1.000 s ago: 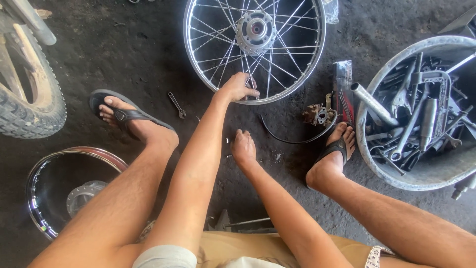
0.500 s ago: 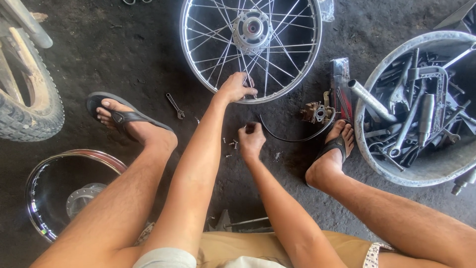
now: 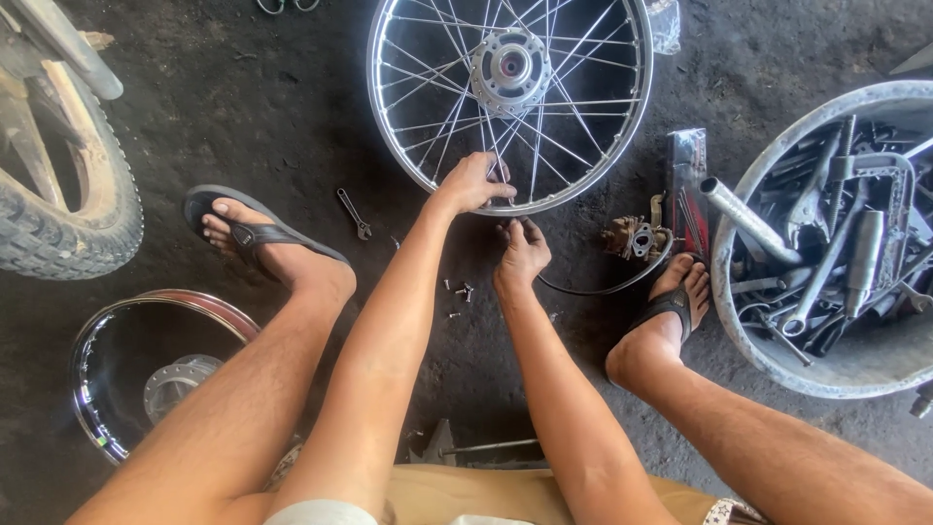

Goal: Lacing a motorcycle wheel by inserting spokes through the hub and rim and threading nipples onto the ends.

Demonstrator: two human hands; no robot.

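Fingers of left hand (image 3: 473,183) and right hand (image 3: 522,255) pinch thin steel spokes on shiny round wheel rim (image 3: 400,146).

1 clear plastic packet with red edging (image 3: 686,185) lying on floor between spoked wheel (image 3: 510,97) and grey tub (image 3: 777,360). 1 crumpled clear bag (image 3: 665,24) sitting at wheel's upper right rim. No labels, signs, screens showing.

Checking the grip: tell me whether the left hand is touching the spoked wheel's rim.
Touching. The head view shows the left hand resting on the near rim of the spoked wheel, fingers curled over it among the spokes.
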